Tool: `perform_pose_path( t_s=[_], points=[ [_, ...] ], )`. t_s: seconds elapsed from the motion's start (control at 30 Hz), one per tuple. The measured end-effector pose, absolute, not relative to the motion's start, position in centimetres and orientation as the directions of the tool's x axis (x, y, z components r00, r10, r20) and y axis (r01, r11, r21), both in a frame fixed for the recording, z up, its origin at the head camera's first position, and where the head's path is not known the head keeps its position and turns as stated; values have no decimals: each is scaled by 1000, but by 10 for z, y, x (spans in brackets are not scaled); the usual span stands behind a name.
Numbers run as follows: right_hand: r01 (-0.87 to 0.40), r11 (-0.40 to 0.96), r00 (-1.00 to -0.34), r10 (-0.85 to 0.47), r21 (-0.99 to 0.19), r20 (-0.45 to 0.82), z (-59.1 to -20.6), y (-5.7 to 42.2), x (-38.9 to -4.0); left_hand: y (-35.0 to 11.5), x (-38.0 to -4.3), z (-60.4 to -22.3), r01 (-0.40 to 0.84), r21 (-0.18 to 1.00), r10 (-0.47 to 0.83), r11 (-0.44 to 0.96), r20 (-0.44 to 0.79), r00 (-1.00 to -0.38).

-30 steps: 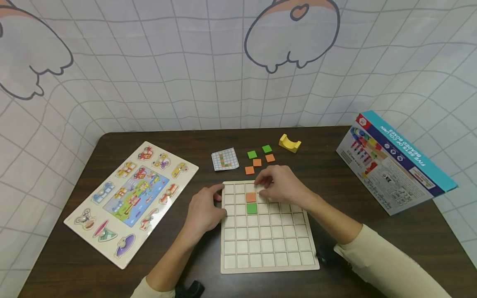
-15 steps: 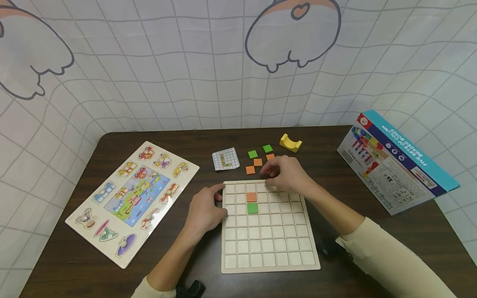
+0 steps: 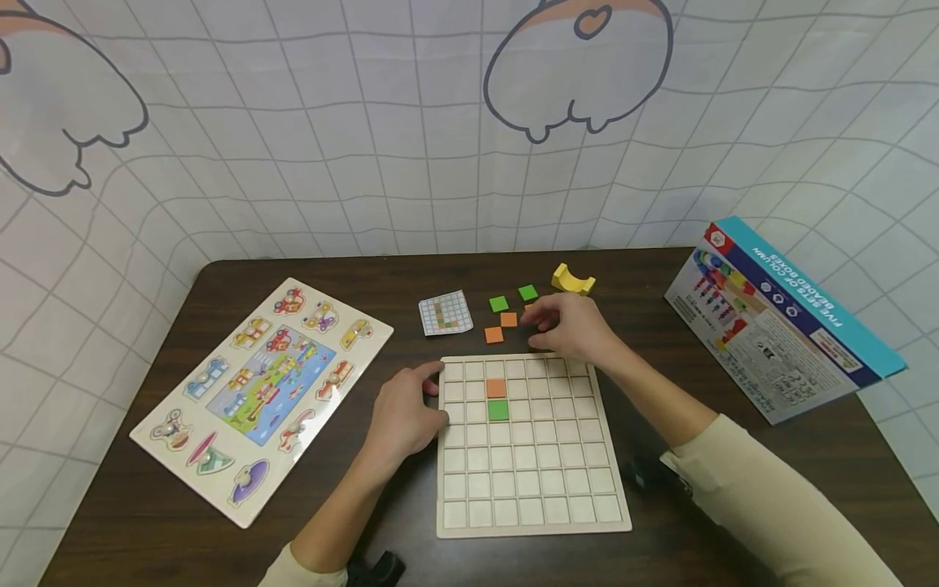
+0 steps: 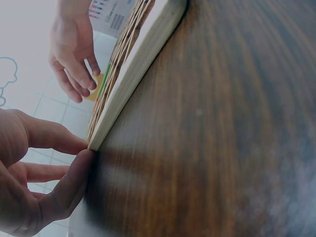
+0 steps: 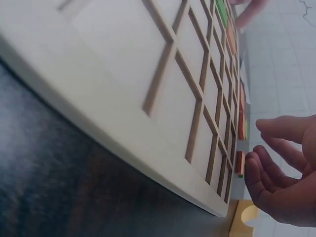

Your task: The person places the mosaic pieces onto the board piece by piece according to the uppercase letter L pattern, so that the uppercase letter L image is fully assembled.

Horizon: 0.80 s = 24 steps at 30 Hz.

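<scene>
A pale wooden grid board (image 3: 533,534) lies on the table, with one orange tile (image 3: 495,387) and one green tile (image 3: 498,409) in adjoining cells. At its left edge, my left hand (image 3: 399,414) touches the board with thumb and index finger near the far corner. My right hand (image 3: 575,326) hovers past the board's far edge beside loose orange tiles (image 3: 509,320) and green tiles (image 3: 499,304), partly covering one orange tile. In the right wrist view, the right hand's (image 5: 286,173) thumb and fingers stand apart with nothing between them.
A small printed grid card (image 3: 445,313) lies left of the loose tiles. Behind the right hand is a yellow arched block (image 3: 572,280). A picture puzzle board (image 3: 260,399) occupies the left side, a toy box (image 3: 778,318) the right. A grid-patterned cloth (image 3: 411,122) hangs behind the table.
My right hand has moved from over the board's upper cells, away from me and slightly right, to the loose tiles. The left hand has stayed at the board's edge.
</scene>
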State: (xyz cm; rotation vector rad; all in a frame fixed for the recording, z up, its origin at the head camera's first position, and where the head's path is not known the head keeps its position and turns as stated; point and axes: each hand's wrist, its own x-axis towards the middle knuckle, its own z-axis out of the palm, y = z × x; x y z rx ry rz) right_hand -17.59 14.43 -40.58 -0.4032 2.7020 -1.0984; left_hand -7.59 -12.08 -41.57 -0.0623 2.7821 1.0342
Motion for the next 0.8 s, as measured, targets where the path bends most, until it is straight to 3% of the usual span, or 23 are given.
perform_pose_path(
  t_s=[0.47, 0.8],
  points=[
    [-137, 709, -954, -282, -691, -100, -404, 148, -189, -122, -75, -416, -83, 648, 31, 757, -164, -986],
    [-179, 726, -955, -290, -664, -61, -407, 154, -204, -122, -75, -417, -78, 644, 34, 761, -160, -986]
  ],
)
